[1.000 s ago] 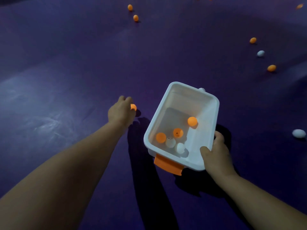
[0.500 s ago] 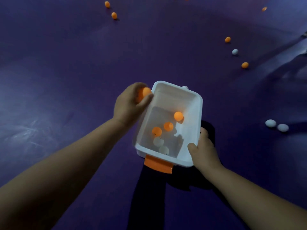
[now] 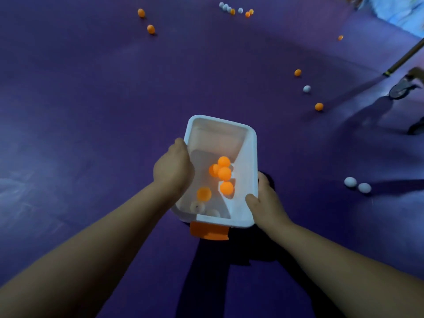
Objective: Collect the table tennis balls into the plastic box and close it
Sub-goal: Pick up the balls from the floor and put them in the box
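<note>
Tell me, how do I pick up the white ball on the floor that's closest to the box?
Pinch the white ball across its round middle, coming straight down from above. It lies on the flat floor with a second white ball close on its right, so reaching in from that side would likely knock it rolling. The side facing the plastic box is free.

Left hand point(image 3: 173, 167): bare, only its back showing, smooth and rounded.
Right hand point(image 3: 267, 203): bare, back and thumb showing, the nail too dim to make out.
Left forearm point(image 3: 91, 249): bare as far up as I can see, broad, smooth.
Right forearm point(image 3: 344, 260): bare likewise, looks slimmer from here.
Light: dim, both arms in shade.
</note>
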